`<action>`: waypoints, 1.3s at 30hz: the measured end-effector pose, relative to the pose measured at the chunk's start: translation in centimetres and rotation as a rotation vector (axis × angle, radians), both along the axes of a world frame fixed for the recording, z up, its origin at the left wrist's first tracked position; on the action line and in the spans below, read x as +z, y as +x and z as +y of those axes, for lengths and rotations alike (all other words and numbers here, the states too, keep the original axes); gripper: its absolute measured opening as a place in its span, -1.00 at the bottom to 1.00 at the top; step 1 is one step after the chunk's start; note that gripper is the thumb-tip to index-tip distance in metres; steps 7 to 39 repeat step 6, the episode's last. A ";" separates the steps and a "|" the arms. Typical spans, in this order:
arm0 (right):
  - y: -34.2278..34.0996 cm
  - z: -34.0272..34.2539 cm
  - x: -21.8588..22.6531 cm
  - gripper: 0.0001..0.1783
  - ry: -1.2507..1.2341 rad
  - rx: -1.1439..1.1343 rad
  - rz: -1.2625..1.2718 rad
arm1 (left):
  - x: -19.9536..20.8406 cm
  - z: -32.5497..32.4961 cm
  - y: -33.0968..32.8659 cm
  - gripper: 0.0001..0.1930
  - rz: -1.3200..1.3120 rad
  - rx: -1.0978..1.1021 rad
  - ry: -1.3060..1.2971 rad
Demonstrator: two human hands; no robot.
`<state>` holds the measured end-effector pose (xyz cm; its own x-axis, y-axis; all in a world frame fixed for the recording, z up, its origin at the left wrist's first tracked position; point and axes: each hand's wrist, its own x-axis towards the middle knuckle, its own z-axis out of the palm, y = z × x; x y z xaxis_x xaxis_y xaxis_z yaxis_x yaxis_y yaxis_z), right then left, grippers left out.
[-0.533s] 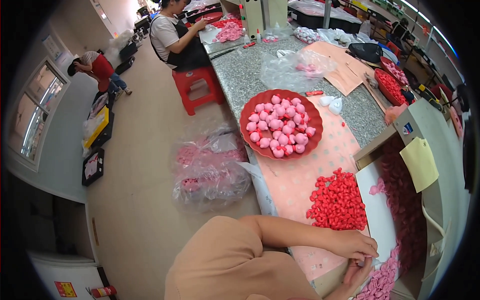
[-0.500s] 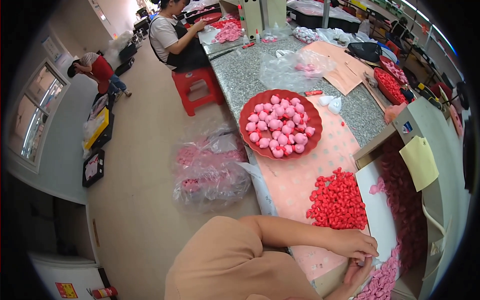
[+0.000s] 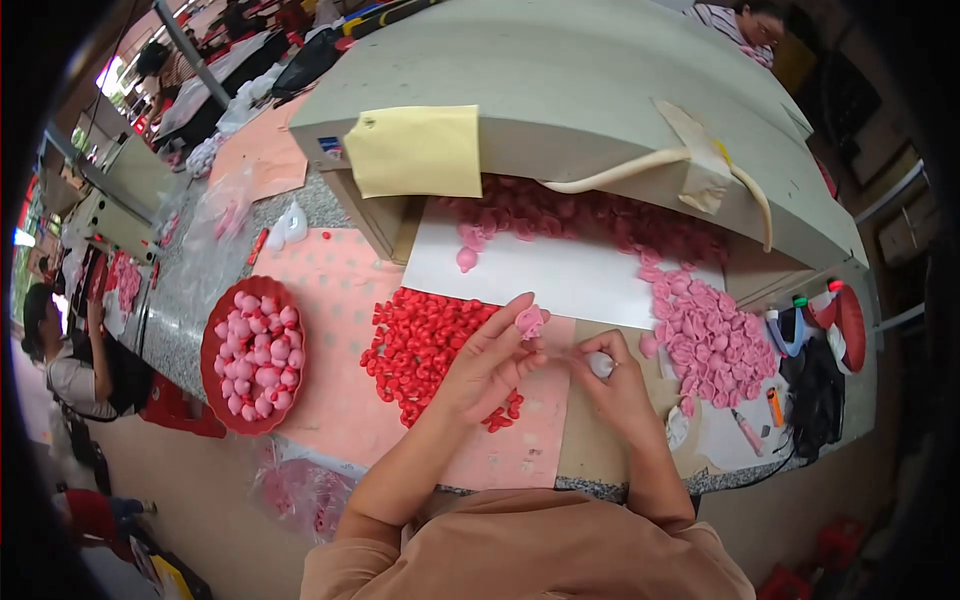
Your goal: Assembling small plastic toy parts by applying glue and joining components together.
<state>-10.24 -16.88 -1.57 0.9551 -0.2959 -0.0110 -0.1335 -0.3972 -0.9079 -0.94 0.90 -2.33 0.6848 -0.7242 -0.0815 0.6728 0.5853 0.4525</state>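
Observation:
My left hand (image 3: 482,368) pinches a small pink moulded piece (image 3: 529,321) between thumb and fingertips, raised above the bench. Just to its right, my right hand (image 3: 618,395) is closed around a small white squeeze bottle (image 3: 600,364), whose narrow tip points toward the left hand. Below and left of the left hand spreads a pile of small glossy red pieces (image 3: 415,345). A heap of pink pieces (image 3: 708,335) lies beyond my right hand, spilling from the opening of a grey box-shaped housing (image 3: 600,80).
A red scalloped bowl (image 3: 213,385) of pink-and-red figures stands at left. White paper (image 3: 540,275) runs into the housing, where more pink pieces lie. An orange lighter (image 3: 775,407), a pink-and-white tube (image 3: 747,432) and a black bag (image 3: 815,385) sit at right. Co-workers sit nearby.
My view has swung right, toward the housing. The hands, close together beside the pink heap before, are now apart above the bench, with the pink piece and bottle plainly visible.

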 end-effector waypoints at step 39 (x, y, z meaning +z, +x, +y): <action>-0.6 -0.8 0.0 -0.75 0.122 0.032 0.051 | -1.0 -0.3 0.1 -0.49 0.047 -0.010 -0.039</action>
